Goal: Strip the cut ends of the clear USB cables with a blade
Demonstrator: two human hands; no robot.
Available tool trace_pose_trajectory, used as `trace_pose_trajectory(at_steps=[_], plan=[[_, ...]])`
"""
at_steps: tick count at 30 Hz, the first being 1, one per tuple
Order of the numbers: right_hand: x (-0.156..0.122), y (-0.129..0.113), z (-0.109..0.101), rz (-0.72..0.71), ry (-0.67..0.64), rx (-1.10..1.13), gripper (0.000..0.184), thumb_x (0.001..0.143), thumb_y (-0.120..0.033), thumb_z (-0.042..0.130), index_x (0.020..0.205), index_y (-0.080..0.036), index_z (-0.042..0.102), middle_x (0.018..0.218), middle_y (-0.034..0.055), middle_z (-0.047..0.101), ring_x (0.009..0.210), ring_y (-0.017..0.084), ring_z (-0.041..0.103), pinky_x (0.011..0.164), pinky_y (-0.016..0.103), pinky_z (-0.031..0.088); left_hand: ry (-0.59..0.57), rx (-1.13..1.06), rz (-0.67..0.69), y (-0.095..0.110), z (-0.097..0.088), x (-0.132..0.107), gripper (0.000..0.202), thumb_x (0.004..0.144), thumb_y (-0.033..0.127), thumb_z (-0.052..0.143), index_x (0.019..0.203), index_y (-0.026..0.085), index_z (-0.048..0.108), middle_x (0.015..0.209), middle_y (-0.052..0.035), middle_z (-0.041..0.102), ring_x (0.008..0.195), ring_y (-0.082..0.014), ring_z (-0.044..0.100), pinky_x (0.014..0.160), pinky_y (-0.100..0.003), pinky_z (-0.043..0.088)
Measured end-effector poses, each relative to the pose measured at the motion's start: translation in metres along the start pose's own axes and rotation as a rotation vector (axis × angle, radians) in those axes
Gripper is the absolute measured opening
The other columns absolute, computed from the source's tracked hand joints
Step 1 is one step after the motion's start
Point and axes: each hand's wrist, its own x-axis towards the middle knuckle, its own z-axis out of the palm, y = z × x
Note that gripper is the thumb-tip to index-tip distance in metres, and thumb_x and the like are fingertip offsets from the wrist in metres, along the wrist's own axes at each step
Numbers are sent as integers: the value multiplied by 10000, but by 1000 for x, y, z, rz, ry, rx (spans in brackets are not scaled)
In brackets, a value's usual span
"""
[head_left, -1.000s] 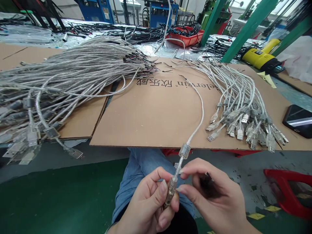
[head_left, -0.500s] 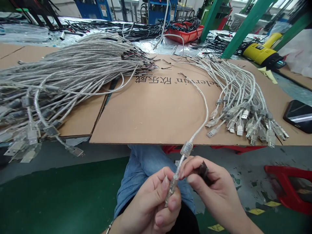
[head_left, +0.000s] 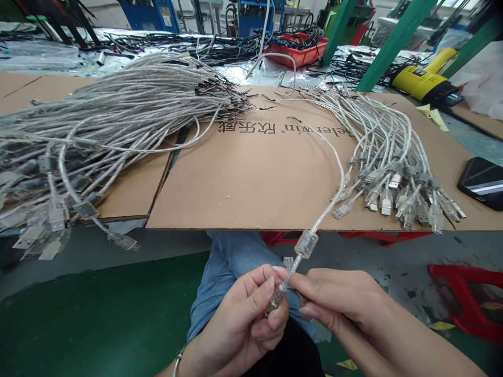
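Above my lap, my left hand pinches the plug end of a clear USB cable between thumb and fingers. A clear ferrite bead sits on that cable just beyond the plug. From there the cable runs up over the cardboard's front edge, its stripped wire end lying on the board. My right hand is closed beside the plug, fingertips touching the cable close to my left thumb. Between its thumb and fingers a thin edge of a small dark piece shows; the rest is hidden.
A large heap of similar cables covers the left side. A smaller bundle of cables lies right on the cardboard. Farther right are a phone and a yellow heat gun. A red stool stands below.
My right hand has turned over and its fingertips have moved in against the cable, mostly covering the dark piece. The held cable has shifted slightly right; my left hand keeps its pinch.
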Motion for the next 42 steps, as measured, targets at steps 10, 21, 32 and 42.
trace_pose_trajectory(at_steps=[10, 21, 32, 42], plan=[[-1, -7, -4, 23, -49, 34, 395, 874, -11, 464, 1072, -324, 603, 852, -66, 666, 769, 98, 658, 723, 141, 492, -10, -33, -64, 2, 2, -1, 150, 886, 240, 595, 785, 146, 654, 550, 42, 460, 406, -13, 228, 391, -81, 254], [1, 3, 3, 127, -58, -71, 221, 925, -121, 429, 916, -210, 631, 749, -1, 635, 674, 144, 611, 659, 239, 476, 130, 125, 40, 2, 8, -1, 181, 895, 273, 579, 774, 139, 585, 557, 47, 496, 414, -17, 221, 401, -99, 241], [3, 1, 5, 108, -13, 115, 264, 936, -144, 427, 940, -195, 686, 740, 13, 663, 665, 153, 618, 680, 256, 493, 168, 294, 264, -2, 10, -6, 137, 826, 304, 668, 804, 183, 608, 601, 9, 648, 382, -8, 363, 407, -114, 278], [3, 2, 13, -19, 94, 23, 357, 895, -78, 453, 1122, -239, 676, 754, 15, 671, 636, 145, 605, 611, 221, 491, 281, 575, 582, -5, 13, -7, 36, 779, 174, 709, 791, 208, 702, 595, 22, 646, 477, -65, 545, 463, -134, 452]])
